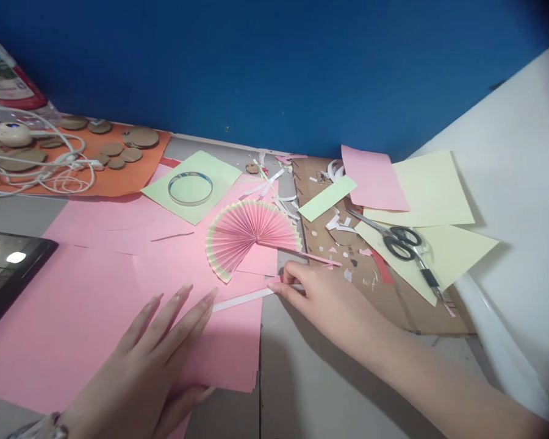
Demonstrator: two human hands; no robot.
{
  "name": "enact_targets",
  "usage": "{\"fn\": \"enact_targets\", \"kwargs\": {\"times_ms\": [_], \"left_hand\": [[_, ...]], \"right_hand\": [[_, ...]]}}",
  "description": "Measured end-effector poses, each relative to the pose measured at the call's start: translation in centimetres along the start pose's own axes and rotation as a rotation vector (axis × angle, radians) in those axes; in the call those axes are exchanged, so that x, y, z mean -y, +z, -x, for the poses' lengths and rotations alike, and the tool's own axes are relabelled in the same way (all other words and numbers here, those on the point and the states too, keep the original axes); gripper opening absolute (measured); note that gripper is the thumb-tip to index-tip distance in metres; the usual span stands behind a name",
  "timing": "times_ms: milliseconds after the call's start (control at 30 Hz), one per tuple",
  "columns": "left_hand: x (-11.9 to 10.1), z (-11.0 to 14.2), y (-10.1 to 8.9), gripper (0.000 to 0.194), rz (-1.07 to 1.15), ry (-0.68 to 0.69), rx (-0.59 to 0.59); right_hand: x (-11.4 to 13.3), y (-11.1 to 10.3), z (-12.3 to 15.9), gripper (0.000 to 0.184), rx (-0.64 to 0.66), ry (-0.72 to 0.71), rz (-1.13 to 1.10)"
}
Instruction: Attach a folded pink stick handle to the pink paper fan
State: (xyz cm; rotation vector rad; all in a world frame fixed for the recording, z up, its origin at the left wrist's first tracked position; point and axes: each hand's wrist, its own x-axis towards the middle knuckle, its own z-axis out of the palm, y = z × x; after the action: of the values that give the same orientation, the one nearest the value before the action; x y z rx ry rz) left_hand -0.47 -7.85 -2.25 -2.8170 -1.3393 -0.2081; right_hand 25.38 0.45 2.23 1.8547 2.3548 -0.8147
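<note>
My left hand lies spread on the pink paper sheets, its fingertips at the left end of a narrow white strip. At the strip's other end my right hand is closed in a pinch, with a bit of pink showing at its fingers; whether the strip is paper or tape I cannot tell. Just beyond both hands rests a pleated pink paper fan with a pale green rim. A thin pink stick reaches from the fan's centre toward the right, above my right hand.
Black-handled scissors and a craft knife lie on pale yellow sheets at right. Cardboard carries paper scraps. A tape ring sits on green paper. A phone, earphones and cardboard discs are left.
</note>
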Motion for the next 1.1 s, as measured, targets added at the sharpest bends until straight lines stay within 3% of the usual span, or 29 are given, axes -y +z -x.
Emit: {"fn": "enact_targets", "kwargs": {"times_ms": [533,1100], "left_hand": [[0.1,0.3,0.4,0.074,0.009,-0.013,0.011],[0.1,0.4,0.4,0.074,-0.022,-0.019,0.038]], "right_hand": [[-1.9,0.1,0.4,0.024,-0.095,0.023,0.094],[-1.8,-0.6,0.0,0.024,-0.002,-0.102,0.247]]}}
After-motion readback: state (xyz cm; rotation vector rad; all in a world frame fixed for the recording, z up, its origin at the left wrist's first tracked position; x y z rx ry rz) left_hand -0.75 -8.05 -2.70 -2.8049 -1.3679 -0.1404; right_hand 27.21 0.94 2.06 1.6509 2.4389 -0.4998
